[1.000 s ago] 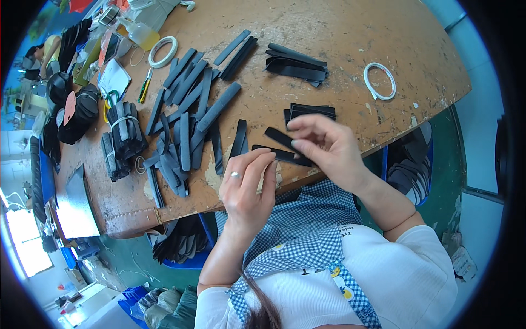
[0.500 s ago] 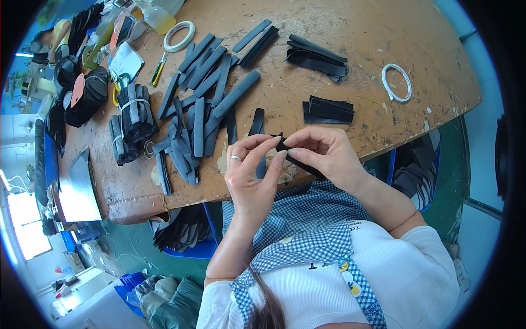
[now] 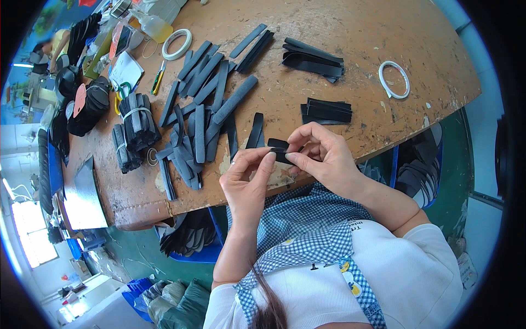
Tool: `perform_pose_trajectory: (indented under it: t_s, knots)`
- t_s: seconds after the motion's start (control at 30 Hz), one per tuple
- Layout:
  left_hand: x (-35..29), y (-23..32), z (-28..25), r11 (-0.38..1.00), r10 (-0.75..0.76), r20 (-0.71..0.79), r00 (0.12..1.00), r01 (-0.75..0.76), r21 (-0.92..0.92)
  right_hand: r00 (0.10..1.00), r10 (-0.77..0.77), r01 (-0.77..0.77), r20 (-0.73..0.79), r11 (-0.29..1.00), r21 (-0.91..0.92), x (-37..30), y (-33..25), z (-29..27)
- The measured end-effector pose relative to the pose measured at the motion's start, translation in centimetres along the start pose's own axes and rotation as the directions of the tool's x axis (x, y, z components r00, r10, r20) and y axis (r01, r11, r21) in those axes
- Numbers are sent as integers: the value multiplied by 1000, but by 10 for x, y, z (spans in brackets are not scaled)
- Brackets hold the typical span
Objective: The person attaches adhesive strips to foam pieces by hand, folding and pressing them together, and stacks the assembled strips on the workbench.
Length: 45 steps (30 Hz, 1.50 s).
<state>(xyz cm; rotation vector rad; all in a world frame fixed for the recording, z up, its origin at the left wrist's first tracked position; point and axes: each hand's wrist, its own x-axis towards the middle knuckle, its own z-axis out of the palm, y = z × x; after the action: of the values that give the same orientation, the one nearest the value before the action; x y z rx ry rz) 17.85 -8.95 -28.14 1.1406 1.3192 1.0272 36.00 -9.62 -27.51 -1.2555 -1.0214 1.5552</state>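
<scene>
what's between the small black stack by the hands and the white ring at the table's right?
Bare wood only in the head view: nothing lies between the small black stack and the white ring.

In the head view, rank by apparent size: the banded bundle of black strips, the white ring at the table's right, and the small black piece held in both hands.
1. Banded bundle of black strips.
2. White ring.
3. Small black piece, though the fingers hide part of it, so its rank below the ring is unsure.

We wear a white short-sleeved cotton top [image 3: 416, 268] under a blue-and-white checked fabric apron bib [image 3: 307, 230], whose checked strap [image 3: 359, 288] carries small yellow motifs. Below the bib, dark hair [image 3: 271, 307] hangs. Our forearms are bare.
</scene>
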Motion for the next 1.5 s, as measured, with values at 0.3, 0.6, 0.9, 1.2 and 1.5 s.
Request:
perform_pose_trajectory:
  t_s: [0.3,0.6,0.9,1.2,1.5]
  knots:
    - [0,-2,7,973,-167,-2,986,164,-160,999,22,-20,31,998,-56,-2,2,-11]
    - [-1,-3,13,959,-185,8,983,183,-215,1000,-3,4,11,993,-118,-3,2,-17]
    - [-4,-1,21,941,-228,6,974,222,-257,1000,-12,11,-4,992,-125,-5,1,-24]
    - [-3,1,29,953,-218,25,976,218,-212,998,-69,67,-4,988,-138,-4,7,-29]
    - [3,-2,16,986,-119,128,985,132,-98,980,-180,197,85,935,-294,-1,1,-31]
